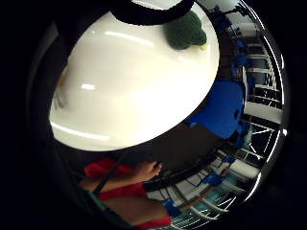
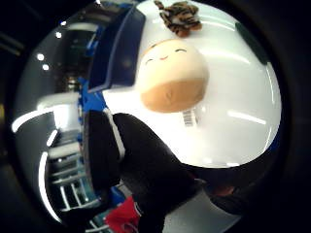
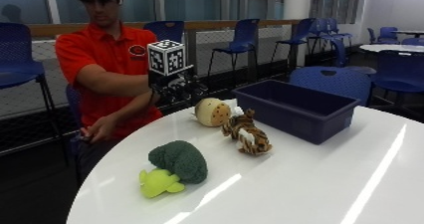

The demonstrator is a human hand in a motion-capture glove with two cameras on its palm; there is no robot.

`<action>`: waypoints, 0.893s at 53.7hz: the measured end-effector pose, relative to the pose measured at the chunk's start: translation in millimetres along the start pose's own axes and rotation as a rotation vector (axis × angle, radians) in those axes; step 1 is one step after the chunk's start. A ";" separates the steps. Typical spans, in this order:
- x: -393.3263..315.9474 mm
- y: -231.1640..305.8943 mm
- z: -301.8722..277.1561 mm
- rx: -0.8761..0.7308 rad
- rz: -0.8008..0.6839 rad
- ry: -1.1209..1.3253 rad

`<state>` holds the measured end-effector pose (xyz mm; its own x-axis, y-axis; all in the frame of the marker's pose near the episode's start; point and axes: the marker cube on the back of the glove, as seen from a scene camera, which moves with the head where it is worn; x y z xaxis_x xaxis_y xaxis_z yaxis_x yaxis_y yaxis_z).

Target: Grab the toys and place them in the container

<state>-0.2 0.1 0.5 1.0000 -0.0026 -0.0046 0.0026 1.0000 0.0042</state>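
Your right hand (image 3: 173,87) hangs above the near edge of the white table (image 3: 318,184), over the round plush (image 3: 213,112), not touching it. Fingers: can't tell if open or curled; the outside view hides them, and the thumb-side palm view shows only black glove parts.

Round plush (image 2: 171,75): tan w/ cream face, on the table near the edge on your side, just beside the tiger. Barcode tag on the tabletop next to it.

Tiger (image 3: 246,134): striped, lying on the table between the round plush and the bin, close to the bin's near wall.

Broccoli plush (image 3: 173,167): dark green top, lime stem, on the table well apart from the other two, nearer the camera.

Bin (image 3: 299,109): dark blue, rectangular, on the table past the tiger. No toys visible inside from this angle.

Your bare hand (image 3: 98,129) rests low by your lap, off the table.
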 end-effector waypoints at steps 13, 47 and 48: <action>-0.2 0.7 0.7 -0.002 -0.027 0.007; -41.6 -28.8 29.5 -0.013 -0.120 -0.024; -45.2 -30.1 31.1 -0.013 -0.123 -0.022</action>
<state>-45.3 -30.0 31.7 0.9919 -0.1257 0.0178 0.1258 0.9920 -0.0080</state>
